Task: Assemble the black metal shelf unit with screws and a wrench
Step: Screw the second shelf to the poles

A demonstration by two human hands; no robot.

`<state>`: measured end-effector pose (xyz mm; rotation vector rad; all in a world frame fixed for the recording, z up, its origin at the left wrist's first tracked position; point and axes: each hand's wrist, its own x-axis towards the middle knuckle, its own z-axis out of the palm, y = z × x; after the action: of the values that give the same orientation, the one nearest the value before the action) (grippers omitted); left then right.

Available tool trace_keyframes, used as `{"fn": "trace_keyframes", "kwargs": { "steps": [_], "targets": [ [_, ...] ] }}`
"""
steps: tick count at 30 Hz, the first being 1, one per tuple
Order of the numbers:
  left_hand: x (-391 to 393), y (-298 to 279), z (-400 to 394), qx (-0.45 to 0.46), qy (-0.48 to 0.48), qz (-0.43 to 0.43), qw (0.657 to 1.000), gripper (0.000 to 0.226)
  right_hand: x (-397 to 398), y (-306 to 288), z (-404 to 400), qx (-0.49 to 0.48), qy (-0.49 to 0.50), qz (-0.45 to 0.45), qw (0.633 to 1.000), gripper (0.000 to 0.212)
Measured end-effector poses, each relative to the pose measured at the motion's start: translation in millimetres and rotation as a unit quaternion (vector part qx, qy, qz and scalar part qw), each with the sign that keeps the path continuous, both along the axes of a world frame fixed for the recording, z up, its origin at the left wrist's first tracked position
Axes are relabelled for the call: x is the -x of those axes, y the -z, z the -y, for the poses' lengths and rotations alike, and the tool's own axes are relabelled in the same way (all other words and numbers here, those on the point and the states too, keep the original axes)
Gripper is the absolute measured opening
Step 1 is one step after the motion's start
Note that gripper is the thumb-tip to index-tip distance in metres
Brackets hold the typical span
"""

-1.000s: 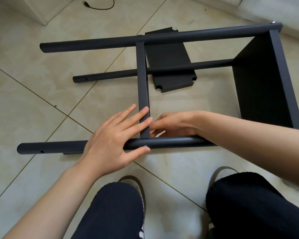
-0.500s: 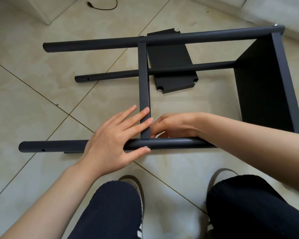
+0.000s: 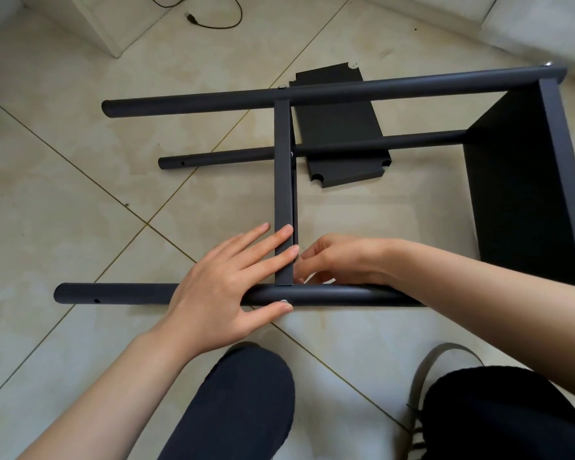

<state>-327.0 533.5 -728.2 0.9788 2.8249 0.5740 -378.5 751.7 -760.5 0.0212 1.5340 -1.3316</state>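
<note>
Lying on its side on the tiled floor (image 3: 80, 200), shelf frame's near post (image 3: 346, 295) runs left-right w/ crossbar (image 3: 283, 194) meeting it. Left hand (image 3: 226, 280), fingers flat, presses that joint, thumb by screw (image 3: 283, 301); right hand (image 3: 339, 260), curled behind the joint, grip unclear.

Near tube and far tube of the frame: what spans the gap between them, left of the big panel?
In the head view, a flat crossbar runs from the near tube to the far tube, passing over the thinner middle tube.
</note>
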Motion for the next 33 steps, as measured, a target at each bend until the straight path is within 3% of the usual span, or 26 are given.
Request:
{"fn": "trace_keyframes", "kwargs": {
  "steps": [6, 16, 20, 25, 33],
  "targets": [
    [0, 2, 0, -0.008, 0.006, -0.009, 1.0, 0.066, 0, 1, 0, 0.005, 0.019, 0.007, 1.0, 0.014],
    [0, 0, -1, -0.014, 0.007, -0.01, 1.0, 0.066, 0, 0, 3, -0.033, -0.012, 0.001, 0.999, 0.032],
    [0, 0, -1, -0.012, 0.005, -0.015, 1.0, 0.066, 0, -3, 4, 0.011, -0.001, 0.011, 1.0, 0.02],
    [0, 1, 0, -0.012, 0.007, -0.022, 1.0, 0.066, 0, -6, 7, -0.046, -0.021, -0.033, 0.998, 0.024],
    [0, 1, 1, -0.02, 0.006, -0.013, 1.0, 0.067, -1, -12, 7, -0.036, -0.018, -0.017, 0.999, 0.011]
  ]
}}
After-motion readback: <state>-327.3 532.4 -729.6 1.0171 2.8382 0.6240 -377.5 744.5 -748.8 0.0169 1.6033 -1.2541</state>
